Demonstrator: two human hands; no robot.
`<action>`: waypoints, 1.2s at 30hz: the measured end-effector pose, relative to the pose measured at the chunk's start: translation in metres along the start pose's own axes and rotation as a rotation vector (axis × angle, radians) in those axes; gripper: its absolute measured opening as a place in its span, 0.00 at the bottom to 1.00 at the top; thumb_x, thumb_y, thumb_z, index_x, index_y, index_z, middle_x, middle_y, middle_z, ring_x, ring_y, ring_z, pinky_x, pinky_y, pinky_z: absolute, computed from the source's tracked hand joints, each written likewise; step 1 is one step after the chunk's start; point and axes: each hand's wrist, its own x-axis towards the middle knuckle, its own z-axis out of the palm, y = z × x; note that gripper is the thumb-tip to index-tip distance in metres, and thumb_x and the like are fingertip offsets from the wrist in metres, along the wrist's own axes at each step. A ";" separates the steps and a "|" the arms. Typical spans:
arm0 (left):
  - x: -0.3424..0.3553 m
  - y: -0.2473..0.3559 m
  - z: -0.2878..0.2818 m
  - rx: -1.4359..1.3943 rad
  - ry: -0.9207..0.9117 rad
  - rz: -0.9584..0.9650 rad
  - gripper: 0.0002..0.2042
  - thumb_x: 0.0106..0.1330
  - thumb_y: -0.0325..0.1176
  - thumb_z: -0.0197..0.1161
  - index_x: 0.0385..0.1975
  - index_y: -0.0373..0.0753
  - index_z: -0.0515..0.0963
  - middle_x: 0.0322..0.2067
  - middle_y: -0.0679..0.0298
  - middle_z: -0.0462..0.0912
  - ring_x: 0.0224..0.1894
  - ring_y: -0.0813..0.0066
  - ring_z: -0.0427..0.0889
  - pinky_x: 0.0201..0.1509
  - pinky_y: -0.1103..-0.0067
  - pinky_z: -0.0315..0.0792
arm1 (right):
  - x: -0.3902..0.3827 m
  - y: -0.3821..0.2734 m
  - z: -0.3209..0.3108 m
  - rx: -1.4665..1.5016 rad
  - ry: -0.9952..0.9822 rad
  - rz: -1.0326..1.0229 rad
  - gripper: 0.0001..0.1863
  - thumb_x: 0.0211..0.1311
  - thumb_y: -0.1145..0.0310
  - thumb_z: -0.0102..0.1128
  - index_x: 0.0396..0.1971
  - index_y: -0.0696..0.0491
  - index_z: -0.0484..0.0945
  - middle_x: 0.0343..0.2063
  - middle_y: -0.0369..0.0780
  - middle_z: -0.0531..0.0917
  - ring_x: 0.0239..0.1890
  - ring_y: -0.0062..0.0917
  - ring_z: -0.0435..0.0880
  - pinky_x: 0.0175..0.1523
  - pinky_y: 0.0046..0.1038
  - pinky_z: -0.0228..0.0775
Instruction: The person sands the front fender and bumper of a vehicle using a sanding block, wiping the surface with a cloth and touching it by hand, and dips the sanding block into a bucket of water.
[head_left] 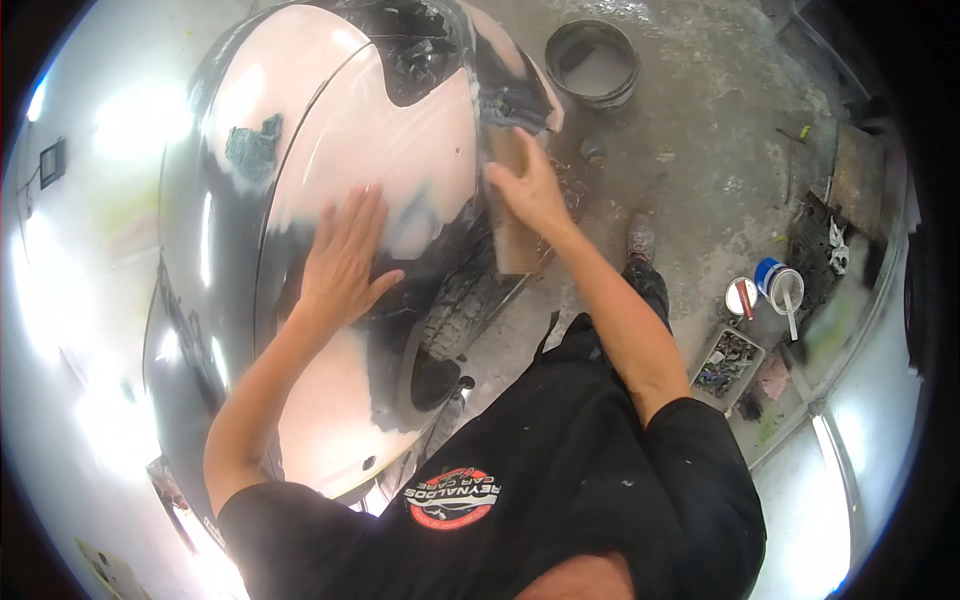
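A car fender (330, 140), covered in pale pinkish filler with black patches, fills the upper left. My left hand (345, 255) lies flat on the panel with its fingers spread. My right hand (528, 185) presses a brown sanding block (505, 150) against the fender's right edge. A long brown strip (515, 245) hangs below that hand. The tyre (455, 310) shows under the wheel arch.
On the concrete floor, a round black bucket (592, 62) stands at the top. To the right are a blue-rimmed tin with a stick (782, 285), an open can lid (741, 296) and a tray of small bits (727, 362). My shoe (640, 238) stands near the tyre.
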 end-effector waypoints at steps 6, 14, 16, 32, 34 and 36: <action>-0.021 -0.054 -0.013 -0.076 0.315 -0.061 0.44 0.66 0.48 0.73 0.79 0.38 0.61 0.82 0.49 0.55 0.84 0.49 0.51 0.83 0.42 0.40 | -0.022 0.002 0.062 -0.147 0.198 -0.253 0.48 0.63 0.56 0.74 0.78 0.61 0.61 0.69 0.59 0.62 0.73 0.52 0.64 0.79 0.45 0.58; 0.057 -0.131 -0.027 -0.308 0.773 -0.341 0.24 0.68 0.38 0.76 0.60 0.37 0.82 0.61 0.49 0.81 0.65 0.53 0.79 0.69 0.62 0.70 | -0.027 -0.033 0.060 -0.321 0.117 -0.102 0.48 0.65 0.49 0.70 0.78 0.61 0.64 0.62 0.69 0.64 0.65 0.62 0.66 0.73 0.51 0.62; 0.065 -0.128 -0.026 -0.329 0.771 -0.380 0.18 0.68 0.38 0.77 0.54 0.36 0.86 0.56 0.51 0.85 0.60 0.56 0.84 0.64 0.67 0.75 | -0.024 -0.028 0.059 -0.357 0.111 -0.139 0.46 0.66 0.49 0.69 0.77 0.59 0.65 0.61 0.68 0.66 0.61 0.62 0.70 0.70 0.52 0.65; -0.034 -0.106 0.002 -0.005 0.742 -0.594 0.37 0.73 0.51 0.67 0.76 0.37 0.66 0.76 0.46 0.66 0.78 0.46 0.62 0.80 0.46 0.48 | -0.041 0.023 -0.068 -0.300 -0.014 -0.012 0.37 0.68 0.59 0.69 0.72 0.63 0.72 0.45 0.56 0.87 0.46 0.37 0.87 0.60 0.36 0.76; -0.051 -0.049 0.003 -0.097 0.475 -0.253 0.44 0.73 0.57 0.63 0.80 0.33 0.58 0.81 0.46 0.57 0.84 0.46 0.51 0.82 0.42 0.37 | -0.049 0.058 -0.112 -0.259 0.055 -0.068 0.36 0.69 0.61 0.69 0.70 0.66 0.72 0.38 0.53 0.90 0.40 0.31 0.88 0.54 0.34 0.78; -0.064 0.008 0.017 -0.072 0.126 -0.136 0.49 0.73 0.64 0.59 0.81 0.30 0.54 0.83 0.45 0.51 0.86 0.48 0.44 0.83 0.41 0.33 | -0.059 0.091 -0.159 -0.296 0.140 -0.003 0.36 0.71 0.60 0.68 0.73 0.64 0.70 0.49 0.54 0.89 0.49 0.31 0.87 0.59 0.34 0.76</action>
